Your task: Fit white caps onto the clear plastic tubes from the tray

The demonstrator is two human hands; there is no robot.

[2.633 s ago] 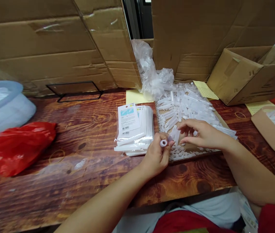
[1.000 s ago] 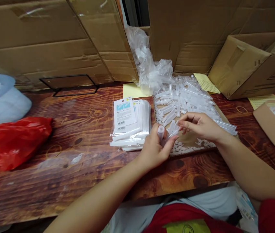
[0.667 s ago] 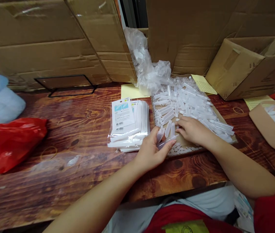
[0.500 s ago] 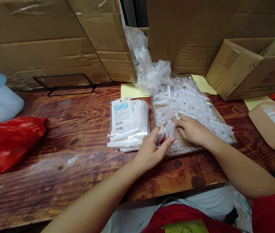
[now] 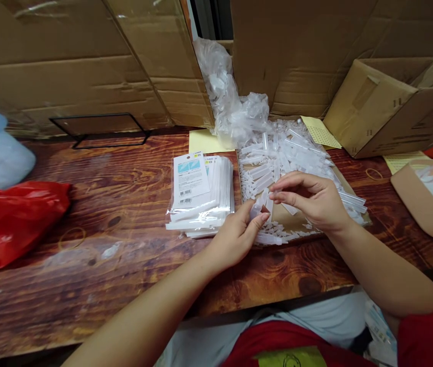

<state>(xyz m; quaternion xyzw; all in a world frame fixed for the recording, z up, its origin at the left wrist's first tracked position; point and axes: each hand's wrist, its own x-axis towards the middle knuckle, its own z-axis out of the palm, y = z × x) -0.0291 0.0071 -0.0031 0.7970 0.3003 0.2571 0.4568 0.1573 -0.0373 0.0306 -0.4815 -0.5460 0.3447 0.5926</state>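
My left hand (image 5: pixel 235 232) is closed around a few translucent plastic tubes (image 5: pixel 255 210), over the near left corner of a shallow cardboard tray (image 5: pixel 348 184). My right hand (image 5: pixel 313 201) pinches thumb and fingertips together at the upper ends of those tubes; what lies in the pinch is too small to name. Loose clear tubes (image 5: pixel 264 176) and small white plastic pieces (image 5: pixel 273 232) are scattered in the tray around both hands. Just left of it lies a stack of clear plastic packs (image 5: pixel 216 196) with a printed card (image 5: pixel 189 178) on top.
Crumpled clear plastic (image 5: pixel 239 114) sits behind the tray. A cardboard box (image 5: pixel 380 109) and a tan container (image 5: pixel 411 204) of white pieces stand right. Leftward are a red plastic bag (image 5: pixel 17 219), a black wire frame (image 5: pixel 97 116) and a rubber band (image 5: pixel 71 238). Cardboard walls (image 5: pixel 86 66) line the back.
My right hand has risen from the tray's pieces and moved left to the tubes in my left hand. My left hand has stayed nearly in place, still holding tubes.
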